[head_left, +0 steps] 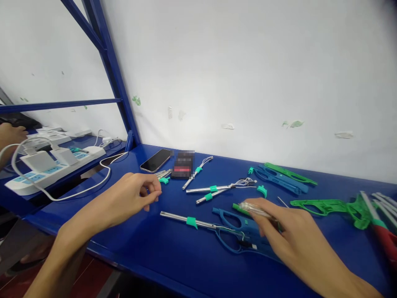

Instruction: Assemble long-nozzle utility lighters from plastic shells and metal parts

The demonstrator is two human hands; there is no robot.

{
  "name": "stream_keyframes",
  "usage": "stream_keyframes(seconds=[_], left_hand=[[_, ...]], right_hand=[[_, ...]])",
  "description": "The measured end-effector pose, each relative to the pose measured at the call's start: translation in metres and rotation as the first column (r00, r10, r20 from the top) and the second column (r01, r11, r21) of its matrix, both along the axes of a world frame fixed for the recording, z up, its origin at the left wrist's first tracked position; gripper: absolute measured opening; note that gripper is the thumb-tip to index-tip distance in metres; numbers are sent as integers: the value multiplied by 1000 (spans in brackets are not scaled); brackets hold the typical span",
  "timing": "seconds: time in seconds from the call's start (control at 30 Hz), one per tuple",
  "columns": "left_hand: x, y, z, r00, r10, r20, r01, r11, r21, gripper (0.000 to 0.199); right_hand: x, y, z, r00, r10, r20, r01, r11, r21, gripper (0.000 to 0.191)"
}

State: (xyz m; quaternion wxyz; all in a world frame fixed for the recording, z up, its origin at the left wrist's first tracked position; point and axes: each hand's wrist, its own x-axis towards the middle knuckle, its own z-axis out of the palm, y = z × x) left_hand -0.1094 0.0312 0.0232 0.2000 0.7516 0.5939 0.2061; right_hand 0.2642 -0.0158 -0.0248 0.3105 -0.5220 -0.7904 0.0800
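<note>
My right hand [288, 229] is closed around a slim clear plastic piece [256, 209], which looks like a lighter's fuel tank. Below that hand lies a blue lighter shell half [248, 225], partly covered by the fingers. A metal lighter tube [175, 216] with a turquoise trigger [192, 222] rests with its wired end in the shell. A green part [240, 209] shows just behind the clear piece. To the left, my left hand [136, 192] hovers above the table with its fingers curled and nothing visible in them.
More lighter tubes [203, 189] with triggers and wires lie beyond the hands. Blue [279, 180] and green shell halves [325, 206] are on the right, beside a red-handled lighter [384, 238]. Two phones [158, 160] lie near the wall. A power strip [56, 169] with a white cable stands left.
</note>
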Motion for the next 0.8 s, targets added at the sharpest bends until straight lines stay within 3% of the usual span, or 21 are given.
stream_keyframes(seconds=[0.1,0.33,0.47,0.53,0.6,0.8], left_hand=[[31,-3,-1,996,-29,90,38,995,-96,25],[101,-14,-19,913,-52,405,106,988,-112,25],[124,-25,-22,852,-45,521,161,970,-180,21],[130,-28,-22,812,-44,582,178,969,-174,18],[133,-29,-22,776,-42,629,179,972,-155,16],[134,-29,-23,784,-65,617,143,987,-77,17]], right_hand=[[-3,-1,4,998,8,-66,-19,987,-159,38],[-6,4,8,972,-3,-235,-101,898,-428,46],[-3,5,13,911,19,-411,-257,807,-532,44],[-3,5,17,871,-3,-492,-331,736,-591,39],[-4,3,20,852,-26,-522,-356,702,-617,38],[-9,-1,19,912,18,-411,-250,817,-520,51]])
